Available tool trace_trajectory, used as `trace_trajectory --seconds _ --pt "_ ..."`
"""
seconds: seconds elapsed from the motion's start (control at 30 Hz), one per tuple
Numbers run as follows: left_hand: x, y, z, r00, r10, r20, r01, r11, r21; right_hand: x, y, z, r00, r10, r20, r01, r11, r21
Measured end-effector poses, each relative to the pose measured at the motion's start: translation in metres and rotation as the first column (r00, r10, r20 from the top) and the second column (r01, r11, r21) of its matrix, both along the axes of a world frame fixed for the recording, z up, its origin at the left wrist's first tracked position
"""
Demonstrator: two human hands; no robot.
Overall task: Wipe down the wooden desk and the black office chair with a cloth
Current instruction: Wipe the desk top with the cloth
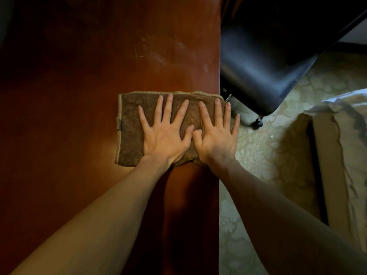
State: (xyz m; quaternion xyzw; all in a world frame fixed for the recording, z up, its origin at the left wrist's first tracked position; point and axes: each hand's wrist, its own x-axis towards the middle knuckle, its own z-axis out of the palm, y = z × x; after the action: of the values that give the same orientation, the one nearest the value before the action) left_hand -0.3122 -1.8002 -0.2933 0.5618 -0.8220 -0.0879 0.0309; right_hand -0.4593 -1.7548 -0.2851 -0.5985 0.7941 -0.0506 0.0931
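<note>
Two bare forearms reach in from the near edge, both hands flat on a folded brown cloth [137, 124]. Left hand [165, 135]: fingers straight and spread, palm down on the middle of the cloth, nothing gripped. Right hand [217, 138]: fingers straight and spread as well, palm on the cloth's right part; its outer fingers pass beyond the desk's right edge, over the floor. The thumbs lie just beside each other, possibly touching.

Cloth lies on the reddish-brown wooden desk [79, 96], at the desk's right edge, its right end reaching that edge. Pale smears and a thin scratch show on the desk surface beyond the cloth.

Right of the desk: patterned pale carpet [256, 159], and near right a cardboard box [333, 165] with white wrapping over it. Farther off, just beside the desk's right edge, a black office chair [258, 62], padded and glossy; one caster [258, 123] shows beneath it on the carpet.
</note>
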Motion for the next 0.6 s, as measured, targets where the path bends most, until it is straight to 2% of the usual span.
trace_trajectory --seconds 0.6 --pt "-0.036 -0.11 -0.006 1.0 -0.01 -0.021 0.009 1.0 -0.027 -0.033 -0.105 -0.008 0.999 -0.015 -0.034 0.013 0.999 -0.044"
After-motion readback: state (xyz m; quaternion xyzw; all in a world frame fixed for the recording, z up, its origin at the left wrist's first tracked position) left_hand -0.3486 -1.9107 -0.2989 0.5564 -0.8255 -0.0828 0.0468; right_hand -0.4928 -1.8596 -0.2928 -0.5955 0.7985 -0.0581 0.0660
